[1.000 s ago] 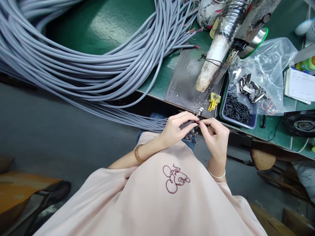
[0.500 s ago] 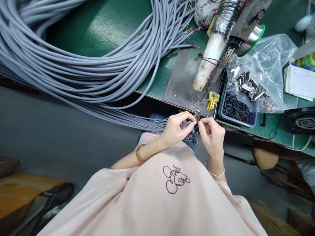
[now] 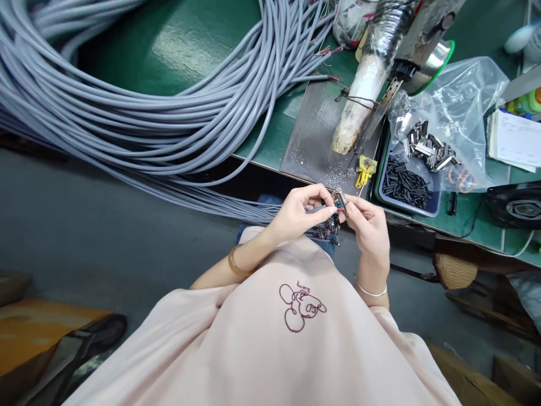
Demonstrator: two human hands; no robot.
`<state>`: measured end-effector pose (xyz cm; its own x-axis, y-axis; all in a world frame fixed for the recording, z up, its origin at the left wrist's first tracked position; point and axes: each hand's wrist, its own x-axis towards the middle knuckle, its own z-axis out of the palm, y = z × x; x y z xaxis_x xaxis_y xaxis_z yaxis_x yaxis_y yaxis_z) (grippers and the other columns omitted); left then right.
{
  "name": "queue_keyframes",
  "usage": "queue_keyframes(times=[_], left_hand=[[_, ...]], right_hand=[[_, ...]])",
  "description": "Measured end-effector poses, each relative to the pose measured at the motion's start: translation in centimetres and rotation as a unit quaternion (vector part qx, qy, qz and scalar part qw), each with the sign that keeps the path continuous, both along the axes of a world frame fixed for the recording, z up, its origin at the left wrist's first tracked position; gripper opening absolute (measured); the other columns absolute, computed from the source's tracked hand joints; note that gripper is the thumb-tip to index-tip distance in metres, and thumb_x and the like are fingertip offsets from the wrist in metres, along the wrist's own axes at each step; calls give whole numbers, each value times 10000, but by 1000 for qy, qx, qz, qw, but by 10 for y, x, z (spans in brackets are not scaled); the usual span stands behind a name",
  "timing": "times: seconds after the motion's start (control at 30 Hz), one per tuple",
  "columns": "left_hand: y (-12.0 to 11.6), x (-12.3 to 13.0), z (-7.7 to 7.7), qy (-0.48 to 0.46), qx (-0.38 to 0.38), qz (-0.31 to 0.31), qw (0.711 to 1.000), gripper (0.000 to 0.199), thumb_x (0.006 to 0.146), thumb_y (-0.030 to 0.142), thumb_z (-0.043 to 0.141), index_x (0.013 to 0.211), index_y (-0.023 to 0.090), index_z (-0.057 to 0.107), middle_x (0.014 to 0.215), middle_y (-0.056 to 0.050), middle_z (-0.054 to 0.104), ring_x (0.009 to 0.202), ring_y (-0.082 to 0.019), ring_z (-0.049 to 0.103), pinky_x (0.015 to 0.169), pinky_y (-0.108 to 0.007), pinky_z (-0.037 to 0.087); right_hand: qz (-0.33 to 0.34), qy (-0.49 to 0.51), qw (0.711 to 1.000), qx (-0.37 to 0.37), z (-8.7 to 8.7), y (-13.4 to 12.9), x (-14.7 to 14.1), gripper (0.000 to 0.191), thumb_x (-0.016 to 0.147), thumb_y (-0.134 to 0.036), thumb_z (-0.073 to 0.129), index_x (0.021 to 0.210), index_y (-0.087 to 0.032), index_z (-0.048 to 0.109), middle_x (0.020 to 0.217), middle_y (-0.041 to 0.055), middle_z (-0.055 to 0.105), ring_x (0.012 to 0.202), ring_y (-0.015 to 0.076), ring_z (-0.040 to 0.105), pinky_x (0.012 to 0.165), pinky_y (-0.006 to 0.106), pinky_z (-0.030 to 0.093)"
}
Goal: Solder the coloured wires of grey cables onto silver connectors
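Observation:
My left hand (image 3: 298, 214) pinches the end of a grey cable (image 3: 315, 210), where thin coloured wires come out. Those wires run to a small metal connector (image 3: 340, 201). The fingers of my right hand (image 3: 368, 225) are closed on the connector's right side, holding it tilted just off the bench edge. Below my fingers, several more connectors on cable ends (image 3: 327, 231) hang in a cluster over my lap. Behind the connector lies a dark metal plate (image 3: 313, 141) dotted with bits of solder. My fingertips partly cover the wires.
A big coil of grey cable (image 3: 190, 129) fills the left of the green bench. A wrapped, clamped soldering tool (image 3: 353, 121) points down over the plate. Nearby are a yellow clip (image 3: 364, 171), a bin of black sleeves (image 3: 408, 183), bagged connectors (image 3: 429, 149) and a fan (image 3: 518, 208).
The connector has been turned and tilted, so its coloured wires show more. My right fingers have shifted from beneath it onto its side; my left fingers have spread slightly around the cable end.

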<state>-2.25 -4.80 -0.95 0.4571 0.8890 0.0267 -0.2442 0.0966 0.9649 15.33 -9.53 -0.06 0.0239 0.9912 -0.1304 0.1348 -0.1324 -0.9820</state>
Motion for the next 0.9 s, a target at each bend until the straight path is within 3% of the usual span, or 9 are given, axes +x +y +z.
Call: queue_keyframes(times=[0.13, 0.23, 0.33, 0.5, 0.57, 0.67, 0.77, 0.83, 0.9], left_hand=[[3, 3, -1, -43, -68, -10, 997, 220, 775, 263, 787, 750, 126, 617, 688, 4, 653, 521, -28, 501, 489, -142, 407], [6, 4, -3, -68, -123, -31, 990, 266, 766, 307, 812, 764, 126, 618, 691, -8, 683, 453, -16, 456, 417, -147, 348], [9, 2, -7, -79, -163, -55, 982, 295, 751, 336, 832, 759, 121, 629, 625, -6, 670, 416, -20, 452, 383, -152, 303], [11, 1, -12, -79, -218, -104, 967, 293, 744, 339, 833, 766, 110, 652, 565, -4, 654, 369, -18, 425, 358, -160, 243], [12, 2, -13, -77, -227, -105, 965, 280, 739, 321, 829, 765, 109, 650, 674, -46, 723, 367, -6, 416, 353, -162, 227], [14, 3, -15, -83, -228, -83, 967, 268, 741, 301, 818, 744, 123, 617, 753, -60, 758, 361, 7, 406, 348, -159, 203], [15, 3, -15, -94, -220, -56, 969, 275, 744, 287, 813, 733, 136, 584, 748, -44, 755, 356, 12, 401, 349, -154, 199], [15, 3, -15, -97, -211, -45, 972, 276, 747, 273, 813, 727, 138, 573, 740, -35, 748, 352, 16, 392, 349, -152, 198], [16, 3, -13, -94, -201, -34, 974, 273, 754, 262, 808, 724, 138, 567, 740, -32, 745, 351, 16, 392, 348, -151, 197]], right_hand=[[-89, -93, 990, 60, 5, -1, -4, 254, 908, -416, 673, 1080, -256, 770, 743, -12, 699, 600, 102, 584, 578, 258, 481], [-182, -202, 950, 151, 9, -2, -5, 194, 894, -357, 701, 1056, -278, 774, 722, -29, 671, 526, 73, 471, 496, 244, 369], [-128, -263, 933, 210, 11, -3, -4, 218, 871, -278, 737, 1087, -290, 754, 653, -60, 610, 503, 66, 423, 478, 240, 332], [6, -350, 895, 275, 10, -3, -2, 92, 919, -168, 659, 947, -232, 718, 786, -31, 712, 621, 67, 594, 579, 218, 438], [-50, -343, 897, 275, 10, -2, -1, 75, 928, -182, 641, 896, -220, 697, 761, -34, 695, 575, 57, 565, 540, 213, 411], [-214, -232, 898, 307, 12, 1, 4, 122, 929, -269, 631, 831, -210, 673, 652, -45, 610, 465, 51, 468, 442, 218, 332], [-259, -71, 888, 374, 14, 2, 7, 109, 908, -330, 630, 946, -230, 646, 509, -96, 457, 349, 53, 343, 362, 210, 234], [-268, -63, 890, 362, 14, 0, 6, 176, 929, -284, 606, 1102, -249, 594, 568, -95, 571, 324, 48, 362, 339, 196, 229], [-280, -128, 899, 312, 11, -4, 0, 173, 956, -232, 584, 1128, -251, 572, 775, -44, 730, 390, 54, 524, 367, 188, 348]])
